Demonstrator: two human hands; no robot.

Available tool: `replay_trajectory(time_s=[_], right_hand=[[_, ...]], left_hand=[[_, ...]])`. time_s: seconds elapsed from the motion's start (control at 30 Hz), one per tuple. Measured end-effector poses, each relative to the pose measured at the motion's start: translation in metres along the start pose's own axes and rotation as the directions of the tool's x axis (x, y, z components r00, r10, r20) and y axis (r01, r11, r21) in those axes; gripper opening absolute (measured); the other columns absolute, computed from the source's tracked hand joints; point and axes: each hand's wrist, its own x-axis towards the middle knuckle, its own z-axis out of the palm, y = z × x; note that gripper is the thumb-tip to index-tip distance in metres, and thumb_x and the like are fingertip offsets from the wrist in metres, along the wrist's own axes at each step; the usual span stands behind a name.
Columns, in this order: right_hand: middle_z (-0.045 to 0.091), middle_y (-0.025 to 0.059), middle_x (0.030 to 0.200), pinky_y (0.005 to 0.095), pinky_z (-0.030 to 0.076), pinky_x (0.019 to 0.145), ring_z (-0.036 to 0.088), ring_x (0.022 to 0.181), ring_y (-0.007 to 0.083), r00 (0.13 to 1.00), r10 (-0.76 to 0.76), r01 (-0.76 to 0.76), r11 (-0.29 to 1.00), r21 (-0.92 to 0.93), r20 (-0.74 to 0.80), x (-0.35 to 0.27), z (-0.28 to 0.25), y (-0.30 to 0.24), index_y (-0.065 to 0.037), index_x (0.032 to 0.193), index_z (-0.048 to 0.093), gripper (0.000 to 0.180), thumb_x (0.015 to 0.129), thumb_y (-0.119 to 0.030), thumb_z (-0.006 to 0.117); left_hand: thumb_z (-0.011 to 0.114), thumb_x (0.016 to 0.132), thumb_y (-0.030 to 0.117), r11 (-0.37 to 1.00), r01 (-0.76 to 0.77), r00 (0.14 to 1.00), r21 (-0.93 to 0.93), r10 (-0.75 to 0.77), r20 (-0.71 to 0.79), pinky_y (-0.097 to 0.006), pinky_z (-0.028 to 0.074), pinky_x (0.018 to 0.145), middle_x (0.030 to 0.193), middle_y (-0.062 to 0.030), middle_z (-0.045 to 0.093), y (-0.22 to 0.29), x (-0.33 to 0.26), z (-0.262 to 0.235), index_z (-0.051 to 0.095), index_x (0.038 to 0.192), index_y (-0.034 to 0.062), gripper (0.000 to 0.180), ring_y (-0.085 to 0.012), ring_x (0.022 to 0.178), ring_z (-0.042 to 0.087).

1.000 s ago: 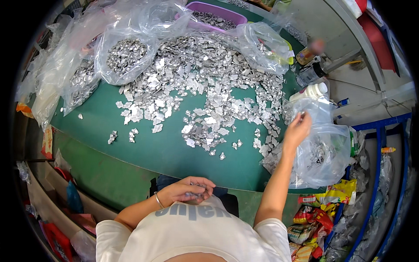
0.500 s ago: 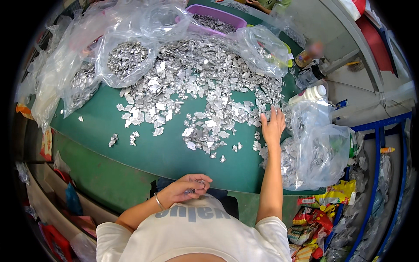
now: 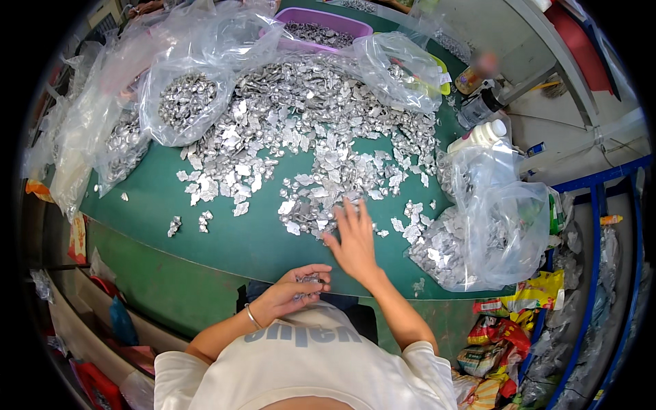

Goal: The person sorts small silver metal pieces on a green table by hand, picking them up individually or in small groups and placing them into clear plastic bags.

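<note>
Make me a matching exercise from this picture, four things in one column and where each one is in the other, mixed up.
Things:
1. right hand
2. left hand
3. purple tub
4. white bottle

Places:
A. at the far edge of the green table, holding silver pieces
B. close to the body, cupped around a few silver pieces
C. flat on the near edge of the silver pile
D. at the table's right edge, behind the clear bag

Pairs: 1-C, 2-B, 3-A, 4-D
</note>
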Motion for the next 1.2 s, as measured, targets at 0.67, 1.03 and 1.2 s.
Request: replay_trajectory(time_s=[0.67, 1.03, 1.2], right_hand=[[0.066, 0.0122, 0.094, 0.0385, 0.046, 0.08, 0.061, 0.084, 0.0294, 0.764, 0.446, -0.343, 0.893, 0.292, -0.466, 0.104, -0.046, 0.181, -0.004, 0.082, 0.066, 0.008, 0.077, -0.009, 0.067], [0.064, 0.0035, 0.085, 0.0217, 0.045, 0.064, 0.057, 0.072, 0.0079, 0.825, 0.559, -0.353, 0.626, 0.695, -0.085, 0.051, -0.074, 0.136, 0.001, 0.096, 0.061, 0.017, 0.083, -0.009, 0.067], [0.06, 0.0003, 0.083, 0.0209, 0.045, 0.064, 0.055, 0.072, 0.0064, 0.856, 0.516, -0.294, 0.484, 0.824, 0.003, 0.052, -0.085, 0.104, 0.003, 0.109, 0.058, 0.027, 0.084, -0.003, 0.066]], left_hand=[[0.058, 0.08, -0.009, 0.993, -0.114, 0.992, -0.027, 0.113, -0.055, -0.023, 0.046, 0.067, 0.107, -0.0033, 0.057, 0.0, 0.0, -0.002, 0.055, 0.12, 0.0067, 0.042, -0.0139, 0.094, 0.056], [0.058, 0.081, -0.007, 0.996, -0.085, 0.996, -0.016, 0.084, -0.036, -0.024, 0.048, 0.069, 0.108, -0.0033, 0.057, 0.002, 0.004, -0.005, 0.054, 0.122, 0.0071, 0.044, -0.0136, 0.097, 0.058], [0.058, 0.081, -0.007, 0.995, -0.095, 0.995, -0.021, 0.094, -0.03, -0.024, 0.049, 0.07, 0.108, -0.0036, 0.057, 0.001, 0.004, -0.006, 0.053, 0.124, 0.0071, 0.045, -0.0139, 0.097, 0.058]])
